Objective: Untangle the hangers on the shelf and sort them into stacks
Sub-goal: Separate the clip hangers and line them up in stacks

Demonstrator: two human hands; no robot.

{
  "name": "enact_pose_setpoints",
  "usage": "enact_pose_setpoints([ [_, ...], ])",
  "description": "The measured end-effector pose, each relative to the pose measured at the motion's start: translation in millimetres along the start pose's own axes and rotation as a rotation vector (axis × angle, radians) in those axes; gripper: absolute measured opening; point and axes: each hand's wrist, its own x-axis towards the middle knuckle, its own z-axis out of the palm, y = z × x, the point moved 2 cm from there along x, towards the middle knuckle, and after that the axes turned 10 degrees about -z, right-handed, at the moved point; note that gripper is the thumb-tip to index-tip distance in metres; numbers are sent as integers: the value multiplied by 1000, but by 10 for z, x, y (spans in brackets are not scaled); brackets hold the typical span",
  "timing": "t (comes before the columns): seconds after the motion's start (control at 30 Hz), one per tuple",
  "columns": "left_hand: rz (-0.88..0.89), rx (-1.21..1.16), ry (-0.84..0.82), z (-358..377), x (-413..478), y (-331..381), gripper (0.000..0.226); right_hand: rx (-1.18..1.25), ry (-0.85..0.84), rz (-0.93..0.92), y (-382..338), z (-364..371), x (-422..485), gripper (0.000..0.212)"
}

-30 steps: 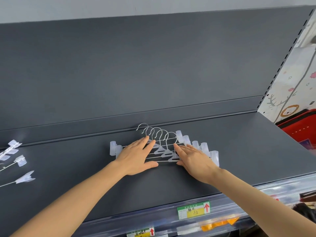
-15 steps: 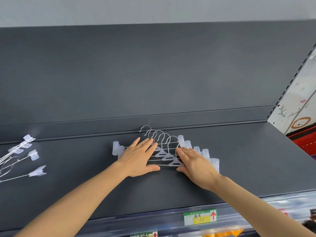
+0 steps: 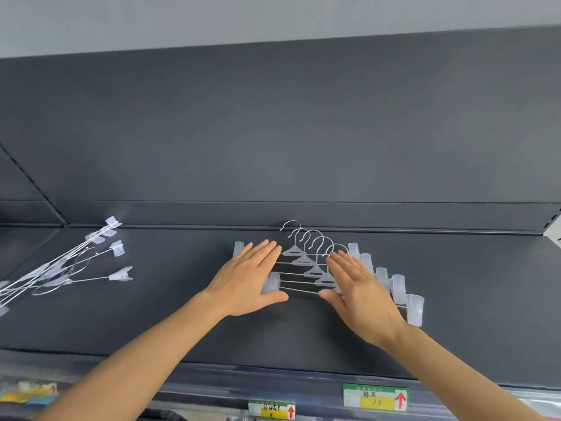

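Your view is evenly lit and fairly bright; the light is soft and diffuse. The dark grey shelf (image 3: 470,284) carries a dull matte sheen. Only thin, soft-edged shadows hug your left hand (image 3: 244,284) and right hand (image 3: 362,296). The clear clips on the hangers (image 3: 305,260) read pale, slightly washed out. Wide-angle bend is obvious: the top edge of the back panel (image 3: 273,132) slants and your forearms stretch toward the bottom corners. The loose hangers (image 3: 120,274) at left look a little smeared. The price labels (image 3: 375,397) along the bottom edge are soft, with handwriting barely legible.
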Motion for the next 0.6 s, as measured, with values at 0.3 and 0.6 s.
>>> enact_pose_setpoints([
  [0.3,-134,-7,3,13,-566,-452,104,-27,-31,-160,-532,45,265,61],
  [0.6,-196,-39,41,38,-1203,-1350,89,32,-63,-178,-1421,102,577,62],
])
